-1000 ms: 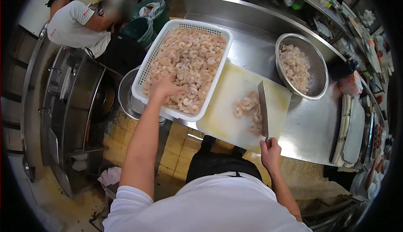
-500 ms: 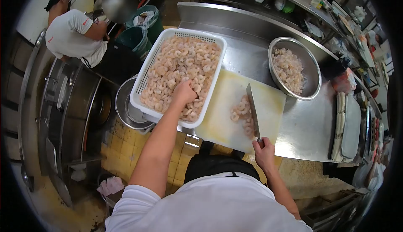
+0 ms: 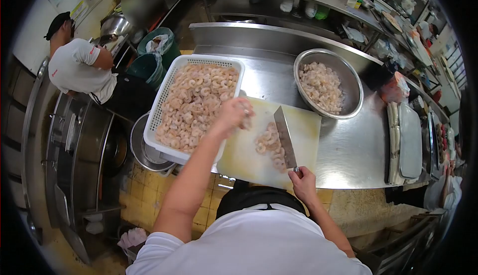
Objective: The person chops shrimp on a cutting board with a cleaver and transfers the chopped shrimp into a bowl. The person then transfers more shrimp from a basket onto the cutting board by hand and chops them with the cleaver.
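My left hand, a little blurred, is closed around some peeled shrimp just above the right rim of the white perforated basket. Many peeled shrimp fill that basket. On the white, yellow-stained cutting board lies a small pile of shrimp. A cleaver rests beside the pile, its blade along the pile's right side. My right hand grips the cleaver's handle at the board's near edge. Shrimp pieces partly fill a steel bowl at the back right.
The steel counter has a raised back edge. At its right end stand trays and a plastic bag. Green bins and a co-worker are at the left. A steel pot sits below the basket.
My left hand has come up out of the shrimp in the basket and moved right toward the board, carrying shrimp. My right hand still holds the cleaver beside the pile. The view has shifted slightly.
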Available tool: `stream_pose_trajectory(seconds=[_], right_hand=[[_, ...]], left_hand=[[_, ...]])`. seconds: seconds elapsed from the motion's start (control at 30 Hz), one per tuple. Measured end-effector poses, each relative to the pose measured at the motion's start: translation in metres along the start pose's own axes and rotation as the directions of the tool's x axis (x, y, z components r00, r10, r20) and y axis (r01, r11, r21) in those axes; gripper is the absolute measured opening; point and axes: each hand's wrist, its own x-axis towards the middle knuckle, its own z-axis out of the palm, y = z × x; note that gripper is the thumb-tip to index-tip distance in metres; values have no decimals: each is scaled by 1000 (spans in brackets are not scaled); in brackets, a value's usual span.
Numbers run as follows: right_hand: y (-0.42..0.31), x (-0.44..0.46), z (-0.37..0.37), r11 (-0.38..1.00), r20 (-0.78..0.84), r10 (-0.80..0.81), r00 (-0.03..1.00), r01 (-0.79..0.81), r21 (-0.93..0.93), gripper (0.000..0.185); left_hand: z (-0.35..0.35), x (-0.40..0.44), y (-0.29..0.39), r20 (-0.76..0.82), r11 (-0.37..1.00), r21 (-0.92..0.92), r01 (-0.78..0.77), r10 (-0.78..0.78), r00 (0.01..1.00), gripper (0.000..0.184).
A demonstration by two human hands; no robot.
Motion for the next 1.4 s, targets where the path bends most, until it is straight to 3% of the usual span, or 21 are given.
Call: stream_pose_trajectory(seconds=[0.07, 0.17, 0.27, 0.33, 0.4, 0.5, 0.6, 0.7, 0.8, 0.9, 1.0, 1.03, 1.1, 1.13, 1.23, 1.37, 1.4], right_hand=[[-8, 0, -4, 1000, 14, 22, 1000, -23, 20, 33], [-16, -2, -11, 999, -28, -12, 1000, 11, -40, 32], [-13, -5, -15, 999, -77, 3, 997, -6, -36, 32], [-12, -7, -19, 998, -80, 16, 997, -21, -59, 32], [-10, -8, -22, 996, -88, 25, 996, -32, -78, 33], [1, -13, -19, 996, -113, 13, 993, -24, -91, 33], [4, -18, -15, 997, -138, 0, 990, -11, -81, 32], [-6, -16, -14, 995, -131, 24, 991, -36, -88, 32], [-5, -13, -14, 992, -130, 3, 992, -20, -127, 33], [-10, -11, -11, 989, -118, 39, 992, -55, -138, 34], [-13, -7, -12, 987, -116, 36, 993, -53, -150, 35], [-12, -6, -11, 987, -117, 41, 992, -59, -151, 35], [-14, -4, -10, 986, -119, 50, 992, -68, -152, 36], [-14, -3, -10, 987, -117, 50, 992, -68, -148, 36], [-10, 0, -10, 987, -110, 54, 993, -69, -143, 37], [-8, 2, -11, 988, -101, 54, 993, -68, -139, 36], [-9, 3, -12, 988, -100, 55, 993, -68, -137, 36]], left_hand=[[31, 17, -36, 145, 977, 212, -7, -24, 989, 20], [51, 12, -47, 214, 826, 544, -148, 34, 976, 40], [19, 23, -21, -2, 754, 646, -118, 156, 988, 45], [-41, 65, -42, -139, 842, 512, -167, 274, 952, 39], [-79, 55, -13, -206, 648, 759, -64, 331, 921, 54], [-122, 77, -69, -245, 302, 935, 187, 163, 956, 75], [-108, 76, -89, -346, 358, 885, 298, 77, 935, 91], [-101, 74, -87, -376, 338, 881, 331, 74, 924, 77], [-96, 58, -59, -289, 519, 823, 228, 38, 957, 59], [-118, 82, -98, -341, 521, 821, 234, 119, 933, 43], [-133, 95, -130, -302, 823, 566, 53, 146, 942, 25], [-139, 99, -135, -337, 912, 402, 80, 66, 939, 23], [-148, 106, -139, -365, 991, 39, 128, -105, 925, 20], [-119, 69, -89, -354, 996, -34, 84, -91, 931, 19], [-123, 59, -62, -285, 984, -171, -46, -5, 958, 13], [-87, 32, -5, -123, 975, -181, -127, 106, 987, 14], [-70, 31, -3, -190, 975, -149, -162, 133, 973, 16]])
